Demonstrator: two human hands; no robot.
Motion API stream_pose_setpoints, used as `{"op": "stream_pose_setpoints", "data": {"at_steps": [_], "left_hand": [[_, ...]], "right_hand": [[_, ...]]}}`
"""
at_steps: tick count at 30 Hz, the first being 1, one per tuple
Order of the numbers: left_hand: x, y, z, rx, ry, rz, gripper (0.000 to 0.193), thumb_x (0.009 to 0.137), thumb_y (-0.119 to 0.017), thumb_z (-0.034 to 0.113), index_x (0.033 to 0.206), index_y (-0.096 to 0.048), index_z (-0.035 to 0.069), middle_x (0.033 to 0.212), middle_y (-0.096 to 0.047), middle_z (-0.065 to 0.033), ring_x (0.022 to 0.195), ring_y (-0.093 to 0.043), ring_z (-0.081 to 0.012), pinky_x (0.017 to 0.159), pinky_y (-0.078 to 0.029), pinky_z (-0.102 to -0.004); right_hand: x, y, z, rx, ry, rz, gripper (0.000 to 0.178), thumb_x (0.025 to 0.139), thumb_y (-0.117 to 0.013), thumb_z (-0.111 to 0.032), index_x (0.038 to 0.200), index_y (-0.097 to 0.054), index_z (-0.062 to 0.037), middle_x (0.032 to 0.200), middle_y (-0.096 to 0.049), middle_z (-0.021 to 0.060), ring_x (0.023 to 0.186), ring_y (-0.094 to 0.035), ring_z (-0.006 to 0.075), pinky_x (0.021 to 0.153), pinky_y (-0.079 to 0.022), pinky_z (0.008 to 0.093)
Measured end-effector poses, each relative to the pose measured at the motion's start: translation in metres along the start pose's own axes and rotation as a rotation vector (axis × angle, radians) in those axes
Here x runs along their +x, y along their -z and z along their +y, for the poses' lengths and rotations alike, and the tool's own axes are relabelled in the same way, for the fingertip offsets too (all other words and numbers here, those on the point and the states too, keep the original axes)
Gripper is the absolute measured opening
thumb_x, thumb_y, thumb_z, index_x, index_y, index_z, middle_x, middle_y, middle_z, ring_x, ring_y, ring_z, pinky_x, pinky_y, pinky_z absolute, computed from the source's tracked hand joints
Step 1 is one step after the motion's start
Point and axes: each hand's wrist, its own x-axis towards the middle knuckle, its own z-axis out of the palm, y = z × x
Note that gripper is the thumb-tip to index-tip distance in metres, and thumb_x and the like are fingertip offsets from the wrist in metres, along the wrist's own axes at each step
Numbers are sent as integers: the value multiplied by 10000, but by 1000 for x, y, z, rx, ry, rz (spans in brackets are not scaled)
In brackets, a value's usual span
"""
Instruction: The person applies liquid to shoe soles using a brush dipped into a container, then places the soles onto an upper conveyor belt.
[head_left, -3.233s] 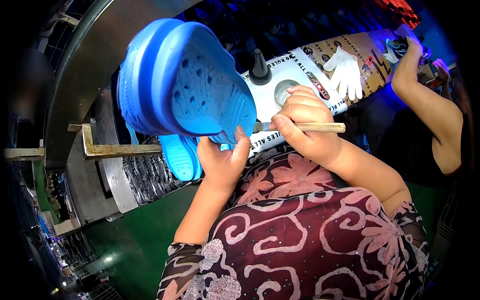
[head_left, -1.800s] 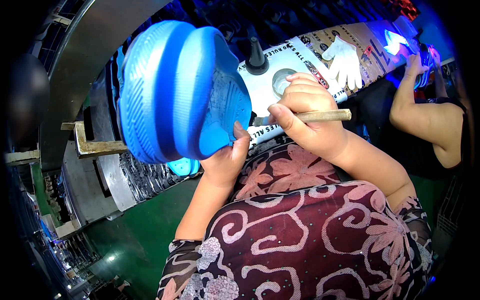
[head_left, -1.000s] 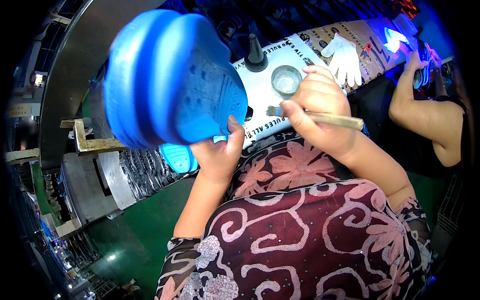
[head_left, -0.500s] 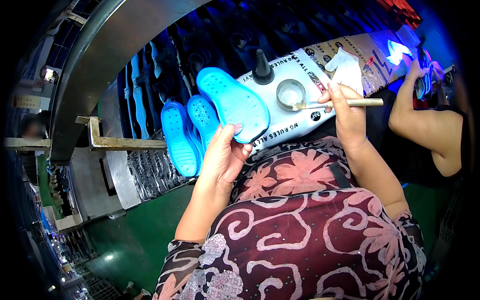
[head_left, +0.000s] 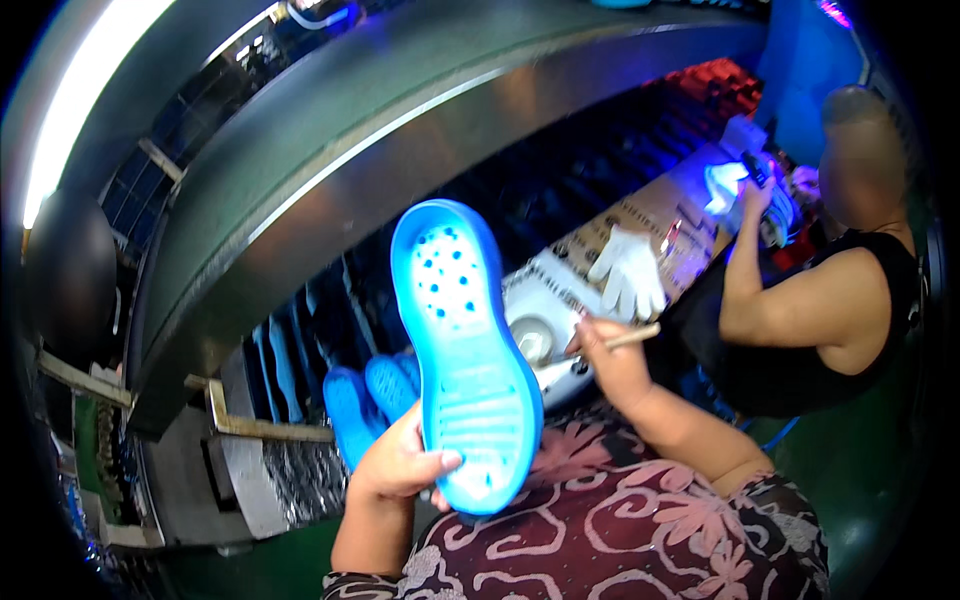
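Note:
A bright blue shoe sole [head_left: 465, 350] is raised in front of me, its hollow inner face with holes and ridges turned my way. My left hand [head_left: 400, 455] grips it at the heel, thumb on the inside. My right hand [head_left: 615, 365] pinches a brush by its pale wooden handle [head_left: 638, 334]. The bristle end is down by a round cup [head_left: 535, 338] on the covered work surface and cannot be made out clearly. Behind the raised sole, more blue soles [head_left: 350, 405] lie to the left, partly hidden.
A white glove [head_left: 630, 275] lies beyond the cup. Overhead runs a long metal beam [head_left: 330, 200]; a wooden bracket [head_left: 265, 428] juts in at left. At right a co-worker [head_left: 810, 290] handles something under blue light. Dark rows fill the recess behind.
The sole has been lifted nearer and turned upright. My right hand with the brush has shifted down and left in the picture. The view has tilted up, showing more beam and the co-worker.

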Motion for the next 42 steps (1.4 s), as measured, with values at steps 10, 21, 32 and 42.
{"op": "stream_pose_setpoints", "data": {"at_steps": [10,21,32,42], "left_hand": [[206,-78,188,-381,-475,54,714,903,-592,143,1439,-143,-1,1275,-466,-322,1077,-593,-370,857,-567,-326],[76,48,1,502,-366,612,431,893,-619,181,1263,-493,0,1015,-635,-134,915,-640,-203,783,-519,-292],[-134,217,-181,1085,154,1184,694,707,-760,244,1267,-449,-22,1008,-626,-189,909,-623,-260,790,-499,-358],[-94,141,-114,-351,-312,1125,244,859,-563,221,1053,-531,76,850,-626,-43,670,-591,-140,470,-433,-266]], "right_hand": [[2,17,-7,-15,49,53,321,930,-561,-216,703,-649,-8,648,-599,59,626,-544,135,607,-430,288],[6,29,15,71,-28,71,305,936,-558,-201,712,-656,-19,588,-543,10,560,-483,89,540,-391,253],[8,-22,5,59,-82,-148,317,936,-573,-253,739,-645,-16,638,-573,11,619,-514,91,585,-417,254],[-1,-14,14,7,-90,-30,307,947,-547,-230,736,-630,-23,664,-594,6,589,-469,63,569,-391,212]]}}
